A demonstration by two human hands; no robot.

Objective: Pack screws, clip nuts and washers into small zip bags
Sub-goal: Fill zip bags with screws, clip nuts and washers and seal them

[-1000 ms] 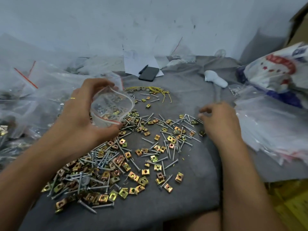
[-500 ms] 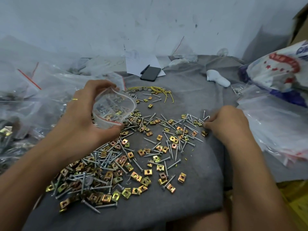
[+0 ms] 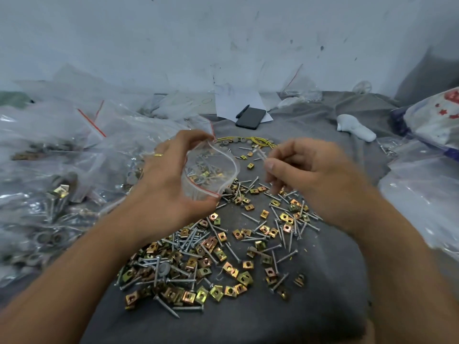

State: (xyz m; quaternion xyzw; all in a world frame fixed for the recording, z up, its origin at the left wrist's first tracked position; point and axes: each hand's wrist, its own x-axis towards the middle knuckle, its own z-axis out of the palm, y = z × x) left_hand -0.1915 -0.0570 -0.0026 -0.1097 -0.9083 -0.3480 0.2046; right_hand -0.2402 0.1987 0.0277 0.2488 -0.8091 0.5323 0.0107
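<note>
The left hand [image 3: 164, 184] holds a small clear zip bag with a red seal line [image 3: 211, 170], fingers and thumb curled round its edges so the mouth bows open toward the right hand [image 3: 310, 175]. Inside it lie some silver screws and brass-coloured clip nuts already. The right hand's grip is closed: thumb and fingers pinch a few thin silver screws [image 3: 262, 155], blurred, their long axis slanting up and toward the bag. The screw tips are just beside the bag's open mouth, a little to its right and near its upper lip. The right hand is clearly the one to deliver them; the left only has to keep the mouth spread. As I judge it, the coming move is a short pass leftward and down, points first, and the risk is a screw catching the rim or piercing the film.

Below both hands, toward the near edge of the grey cloth-covered surface [image 3: 248, 324], spreads the loose heap of silver screws and square brass-coloured clip nuts [image 3: 198, 264], with a grey round washer [image 3: 164, 269] among them. A thinner scatter runs toward the right edge. Near the far edge lie a black phone [image 3: 250, 118] on white paper [image 3: 236, 103], a yellow wire loop [image 3: 258, 141] and a white plastic object [image 3: 357, 130]. Along the left edge are clear plastic bags filled with hardware [image 3: 49, 170]; more bags [image 3: 427, 189] crowd the right edge. A scuffed pale wall [image 3: 223, 40] rises behind.
</note>
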